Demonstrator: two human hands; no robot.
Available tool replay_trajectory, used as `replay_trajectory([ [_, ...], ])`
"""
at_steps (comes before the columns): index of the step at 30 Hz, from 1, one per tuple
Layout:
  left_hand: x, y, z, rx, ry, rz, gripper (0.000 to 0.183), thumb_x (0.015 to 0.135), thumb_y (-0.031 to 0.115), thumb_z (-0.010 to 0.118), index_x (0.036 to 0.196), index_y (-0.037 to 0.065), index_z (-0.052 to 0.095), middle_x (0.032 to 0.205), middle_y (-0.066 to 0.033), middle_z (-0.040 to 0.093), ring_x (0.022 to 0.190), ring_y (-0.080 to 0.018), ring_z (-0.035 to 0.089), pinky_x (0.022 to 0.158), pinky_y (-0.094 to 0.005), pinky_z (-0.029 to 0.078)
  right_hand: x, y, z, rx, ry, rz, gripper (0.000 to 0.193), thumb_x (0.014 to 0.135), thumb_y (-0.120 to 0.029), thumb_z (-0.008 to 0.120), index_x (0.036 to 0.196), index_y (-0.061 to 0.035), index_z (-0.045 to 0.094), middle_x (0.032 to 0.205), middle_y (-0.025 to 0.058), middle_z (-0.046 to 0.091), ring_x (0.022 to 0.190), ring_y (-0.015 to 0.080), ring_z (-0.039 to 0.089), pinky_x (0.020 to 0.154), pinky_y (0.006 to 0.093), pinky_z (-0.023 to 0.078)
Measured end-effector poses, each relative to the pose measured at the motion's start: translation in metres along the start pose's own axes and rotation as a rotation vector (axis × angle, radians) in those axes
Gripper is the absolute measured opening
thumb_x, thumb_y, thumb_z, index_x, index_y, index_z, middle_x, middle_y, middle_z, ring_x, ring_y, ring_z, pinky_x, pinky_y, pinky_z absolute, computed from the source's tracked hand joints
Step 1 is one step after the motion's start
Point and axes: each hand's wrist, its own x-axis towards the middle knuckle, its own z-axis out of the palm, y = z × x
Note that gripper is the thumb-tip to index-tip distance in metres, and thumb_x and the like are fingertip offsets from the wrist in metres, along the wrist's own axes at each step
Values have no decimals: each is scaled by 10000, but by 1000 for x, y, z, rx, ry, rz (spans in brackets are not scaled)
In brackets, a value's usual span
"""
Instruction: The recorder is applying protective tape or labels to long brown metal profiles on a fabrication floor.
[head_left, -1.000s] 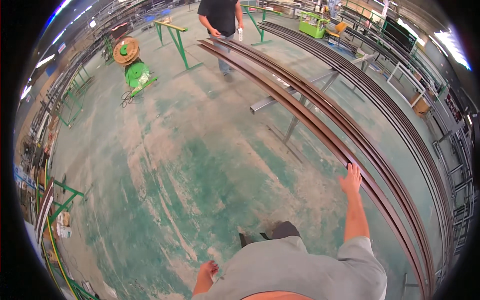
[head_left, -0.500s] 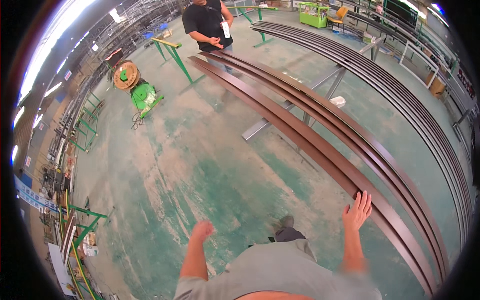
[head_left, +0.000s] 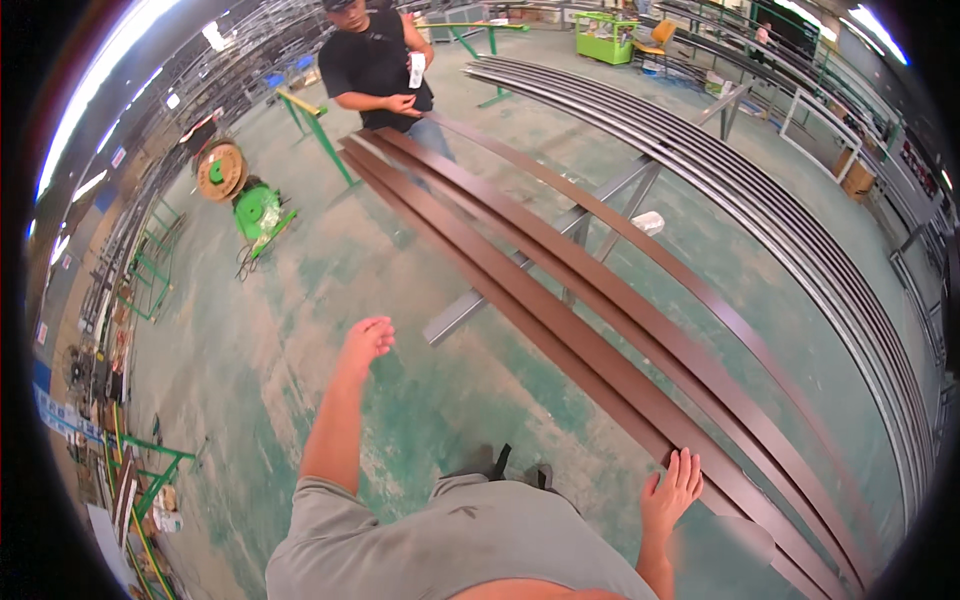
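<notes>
Long brown metal profiles lie side by side across the right half. My right hand (head_left: 677, 487) rests with fingers extended on the nearest brown profile (head_left: 560, 325), holding nothing. A second brown profile (head_left: 610, 300) runs close beside it, with a gap between. Farther right, a narrow brown strip (head_left: 690, 285) lies apart, its far end near a co-worker's hand (head_left: 403, 105); whether that hand touches it I cannot tell. My left hand (head_left: 370, 338) hangs over the floor, left of the profiles, fingers curled with nothing visible in them.
A grey metal support beam (head_left: 460, 315) passes under the profiles. Several dark grey profiles (head_left: 740, 160) lie beyond. The co-worker (head_left: 375, 75) stands at the far ends, beside a green trestle (head_left: 325, 140). A green machine with a reel (head_left: 258, 212) stands on the floor at left.
The second brown profile now lies closer to the nearest one, and the narrow strip is separate on its right. My left hand has moved forward; my right hand stays on the nearest profile.
</notes>
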Motion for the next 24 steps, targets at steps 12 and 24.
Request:
replay_trajectory([
  [12, 201, 141, 93, 112, -23, 387, 276, 881, 192, 640, 1106, 32, 633, 853, -25, 647, 779, -87, 596, 663, -232, 477, 15, -15, 24, -52, 81, 267, 397, 673, 1, 548, 1066, -47, 588, 1236, 121, 588, 1226, 346, 497, 1046, 492, 329],
  [24, 391, 265, 47, 329, 160, 637, 762, 774, 209, 768, 1419, 67, 387, 1352, -152, 496, 1162, -243, 535, 947, -362, 456, 47, -38, -3, 95, -121, 357, 420, 618, 91, 460, 1019, 11, 558, 1152, 215, 563, 1170, 433, 491, 1001, 501, 386],
])
